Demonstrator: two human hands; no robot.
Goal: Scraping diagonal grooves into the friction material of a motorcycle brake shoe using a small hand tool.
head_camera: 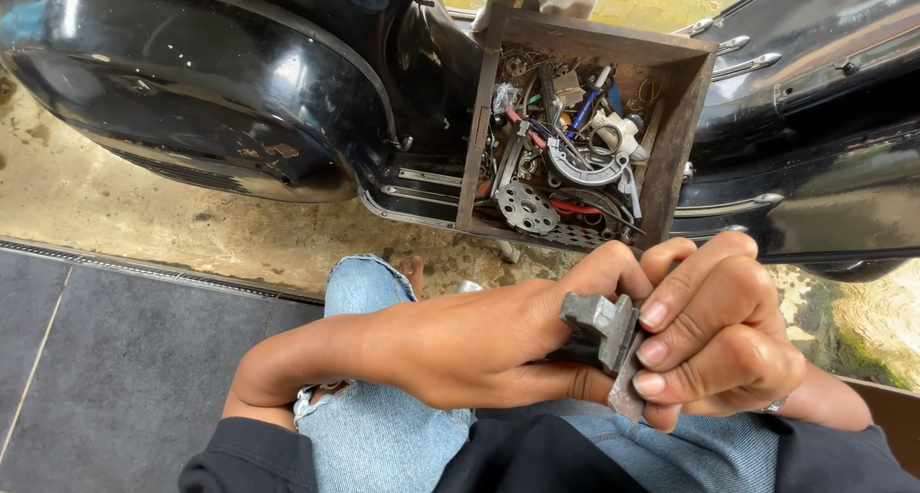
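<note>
Both hands meet low in frame, over the person's lap. Left hand [479, 344] comes in from 9 o'clock, forearm crossing the denim knee, fingers curled shut around a small grey metal part [604, 335]; thumb sits on top of it. Right hand [719, 344] comes from 3 o'clock, fingers folded over the part's right edge, nails facing the camera, clamped on the same piece. A ring shows at the right hand's far side.

Part: dull grey cast metal, blocky top with a flat plate running down toward 6 o'clock, rough matte surface, edges worn.

At 12 o'clock of the hands, a wooden box [680, 129] rests on the scooter's footboard: weathered brown planks, packed with loose hardware. Inside, a perforated round steel disc [526, 207] and a curved bright metal bracket [585, 167], plus wires and tools, tangled.

Scooter body [211, 81] is glossy black, curved panels, some rust chips. Jeans [374, 426] are light blue, frayed. Floor at 9 o'clock: dark grey tile.
</note>
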